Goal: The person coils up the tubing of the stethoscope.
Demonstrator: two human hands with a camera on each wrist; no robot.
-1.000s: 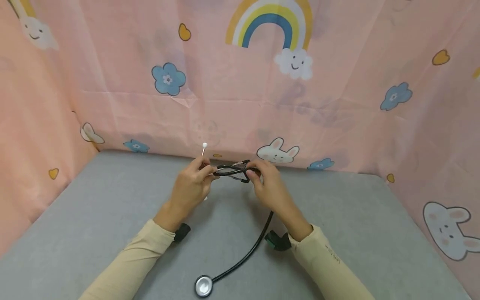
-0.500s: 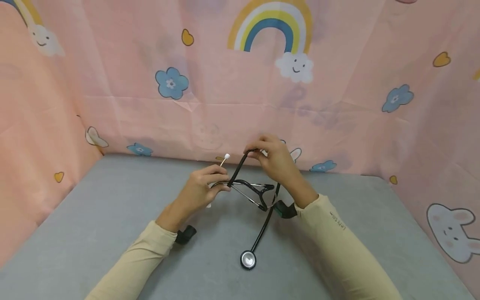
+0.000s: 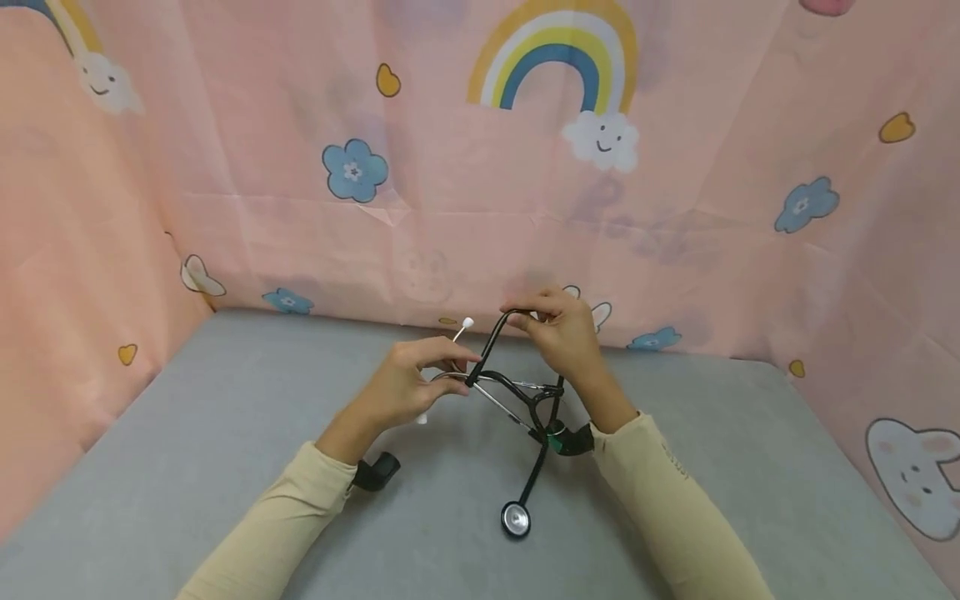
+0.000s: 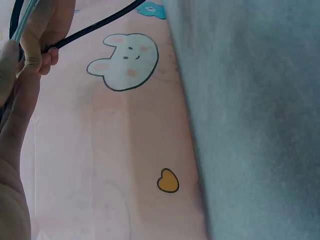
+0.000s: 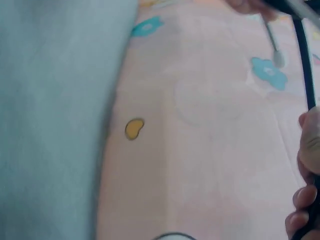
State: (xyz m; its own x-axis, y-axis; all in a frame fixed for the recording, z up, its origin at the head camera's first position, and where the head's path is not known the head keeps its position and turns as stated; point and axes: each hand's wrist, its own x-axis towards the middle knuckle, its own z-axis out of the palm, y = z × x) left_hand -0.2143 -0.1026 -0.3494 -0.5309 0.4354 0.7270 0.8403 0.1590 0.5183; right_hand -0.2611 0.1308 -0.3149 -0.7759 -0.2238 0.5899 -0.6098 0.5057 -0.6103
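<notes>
Between both hands hangs a stethoscope with black tubing [image 3: 492, 340], metal ear tubes [image 3: 501, 407] and white ear tips. My left hand [image 3: 405, 379] pinches the ear tubes near a bend of the tubing, one white ear tip [image 3: 468, 322] poking up behind its fingers. Higher and to the right, my right hand [image 3: 564, 333] grips the tubing, which slopes down from there to the left fingertips. The round silver chest piece [image 3: 516, 519] dangles below on the tube's end. In the right wrist view, my right fingers [image 5: 311, 145] wrap around the black tube.
A grey tabletop [image 3: 675, 500] lies under the hands. Behind it rises a pink curtain [image 3: 450, 175] printed with rainbows, flowers and rabbits. Dark wrist mounts stick out at the left cuff [image 3: 377, 472] and right cuff [image 3: 573, 438].
My right hand has risen away from the left, drawing a stretch of tubing upward. The ear tubes now spread out to the right, and the chest piece has swung right and farther from me.
</notes>
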